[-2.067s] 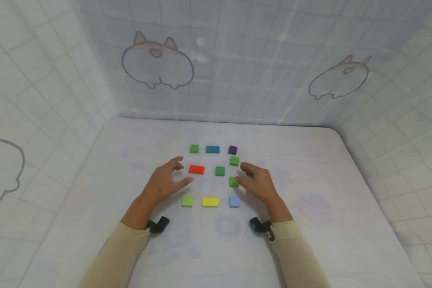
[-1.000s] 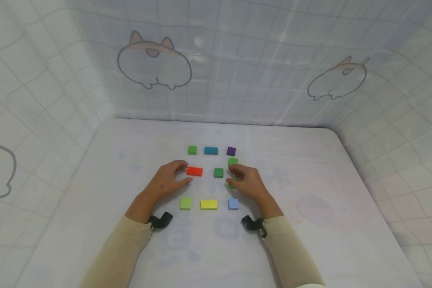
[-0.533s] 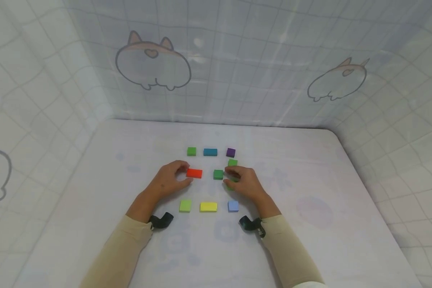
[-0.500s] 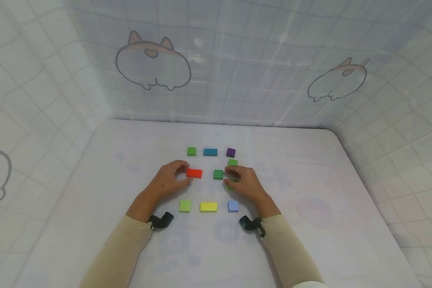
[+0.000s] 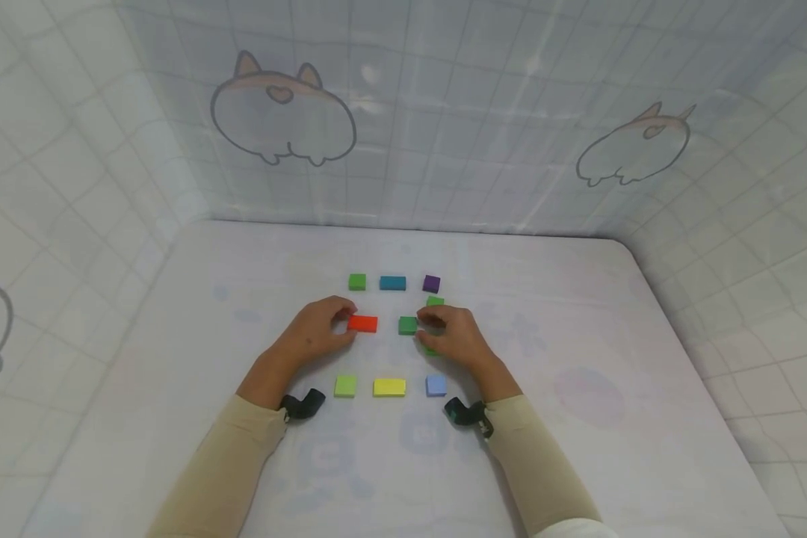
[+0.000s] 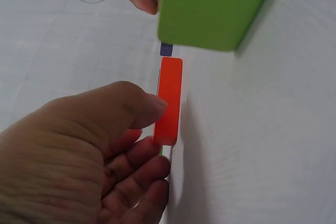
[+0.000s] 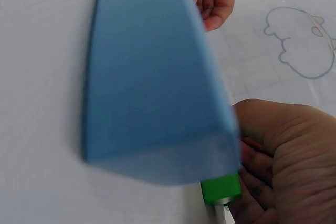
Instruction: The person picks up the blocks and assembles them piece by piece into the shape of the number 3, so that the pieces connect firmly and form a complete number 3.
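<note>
In the head view my left hand (image 5: 312,330) is at the left end of a red block (image 5: 363,323), thumb on the near side, fingers loosely bent on the far side. The left wrist view has the thumb overlapping the red block's face (image 6: 169,87). My right hand (image 5: 457,336) is at the right edge of a dark green block (image 5: 407,326), thumb and index finger apart. Under it a bright green block (image 5: 433,352) is mostly covered; another bright green block (image 5: 435,301) shows beyond the fingers. In the right wrist view a blue block (image 7: 152,77) hides the thumb tip.
Behind stand a green block (image 5: 357,282), a teal block (image 5: 393,283) and a purple block (image 5: 432,284). Nearer lie a light green block (image 5: 346,386), a yellow block (image 5: 389,388) and a light blue block (image 5: 436,385). The tabletop (image 5: 578,448) meets a patterned curtain (image 5: 484,149).
My right hand has moved left over the bright green blocks to the dark green block's edge. My left hand has moved in around the red block's left end, its finger gap narrower.
</note>
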### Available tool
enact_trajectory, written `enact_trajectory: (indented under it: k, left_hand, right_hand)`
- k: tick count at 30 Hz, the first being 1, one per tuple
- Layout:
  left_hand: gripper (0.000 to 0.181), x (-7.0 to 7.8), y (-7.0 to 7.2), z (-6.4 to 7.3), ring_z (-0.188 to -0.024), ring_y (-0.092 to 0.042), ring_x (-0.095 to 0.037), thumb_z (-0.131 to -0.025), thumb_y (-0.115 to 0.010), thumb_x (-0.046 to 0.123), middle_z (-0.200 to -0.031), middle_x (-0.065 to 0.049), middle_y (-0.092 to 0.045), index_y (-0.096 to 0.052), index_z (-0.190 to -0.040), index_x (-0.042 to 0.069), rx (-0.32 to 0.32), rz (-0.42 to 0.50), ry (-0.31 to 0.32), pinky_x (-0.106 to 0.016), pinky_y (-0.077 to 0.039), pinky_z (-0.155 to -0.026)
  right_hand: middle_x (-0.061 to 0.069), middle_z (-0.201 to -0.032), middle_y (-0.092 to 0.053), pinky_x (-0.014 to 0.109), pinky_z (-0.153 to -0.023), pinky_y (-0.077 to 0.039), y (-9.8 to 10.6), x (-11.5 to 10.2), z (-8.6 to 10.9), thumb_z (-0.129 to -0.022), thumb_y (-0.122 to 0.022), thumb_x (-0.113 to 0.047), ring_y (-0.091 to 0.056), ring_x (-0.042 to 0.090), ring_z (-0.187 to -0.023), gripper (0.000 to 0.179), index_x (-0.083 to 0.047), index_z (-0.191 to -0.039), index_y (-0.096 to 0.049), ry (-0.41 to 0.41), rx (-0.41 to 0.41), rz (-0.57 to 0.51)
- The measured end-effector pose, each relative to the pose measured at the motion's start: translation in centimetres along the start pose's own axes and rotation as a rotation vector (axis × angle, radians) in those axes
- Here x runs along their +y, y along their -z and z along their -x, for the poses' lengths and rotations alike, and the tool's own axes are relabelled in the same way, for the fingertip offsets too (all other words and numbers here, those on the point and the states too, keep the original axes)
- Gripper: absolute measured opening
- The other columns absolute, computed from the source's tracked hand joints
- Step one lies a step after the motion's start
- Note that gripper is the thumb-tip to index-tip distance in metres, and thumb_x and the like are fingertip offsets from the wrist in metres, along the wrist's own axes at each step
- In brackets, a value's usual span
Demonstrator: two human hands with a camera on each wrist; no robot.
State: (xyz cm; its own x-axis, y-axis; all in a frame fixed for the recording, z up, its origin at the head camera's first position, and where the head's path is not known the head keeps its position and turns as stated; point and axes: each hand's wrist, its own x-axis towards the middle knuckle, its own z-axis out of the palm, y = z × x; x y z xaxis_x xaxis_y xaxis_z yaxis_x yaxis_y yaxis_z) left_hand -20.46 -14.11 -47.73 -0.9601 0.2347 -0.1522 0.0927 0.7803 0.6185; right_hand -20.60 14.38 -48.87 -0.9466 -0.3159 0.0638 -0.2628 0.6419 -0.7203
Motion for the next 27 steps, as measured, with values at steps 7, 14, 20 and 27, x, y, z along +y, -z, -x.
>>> enact_trajectory:
  k: [7, 14, 20, 27]
  left_hand:
    - [0.042, 0.19, -0.04, 0.04, -0.113, -0.055, -0.021, -0.087, -0.072, 0.024, -0.123, 0.000, -0.061, -0.060, -0.128, 0.018, -0.001, -0.027, -0.017, -0.045, -0.051, -0.101]
    - [0.037, 0.21, -0.33, -0.11, -0.114, -0.055, -0.021, -0.089, -0.069, 0.021, -0.122, 0.001, -0.062, -0.062, -0.125, 0.018, -0.012, -0.024, -0.050, -0.045, -0.050, -0.103]
    - [0.035, 0.42, -0.57, -0.19, -0.115, -0.056, -0.020, -0.089, -0.070, 0.019, -0.122, 0.002, -0.063, -0.064, -0.123, 0.019, -0.015, -0.044, -0.077, -0.045, -0.049, -0.104]
    - [0.031, 0.60, -0.73, -0.43, -0.112, -0.056, -0.019, -0.089, -0.071, 0.019, -0.119, 0.003, -0.063, -0.065, -0.119, 0.020, -0.005, -0.074, -0.095, -0.044, -0.050, -0.102]
  right_hand:
    - [-0.003, -0.108, -0.071, 0.032, -0.090, -0.057, -0.17, 0.04, -0.18, -0.085, -0.079, -0.018, -0.066, 0.011, -0.099, 0.031, -0.012, -0.115, -0.072, 0.029, -0.004, 0.002]
    - [-0.002, -0.107, -0.072, 0.032, -0.091, -0.056, -0.35, 0.30, -0.31, -0.085, -0.079, -0.017, -0.066, 0.011, -0.099, 0.030, -0.011, -0.114, -0.072, 0.048, -0.002, 0.004]
    - [-0.002, -0.108, -0.072, 0.032, -0.092, -0.056, -0.25, 0.11, -0.32, -0.084, -0.079, -0.016, -0.066, 0.011, -0.100, 0.032, -0.011, -0.115, -0.072, 0.049, -0.020, 0.012]
    - [-0.002, -0.108, -0.072, 0.032, -0.092, -0.056, -0.11, -0.11, -0.41, -0.084, -0.080, -0.016, -0.065, 0.011, -0.100, 0.033, -0.010, -0.116, -0.072, 0.057, -0.025, 0.020]
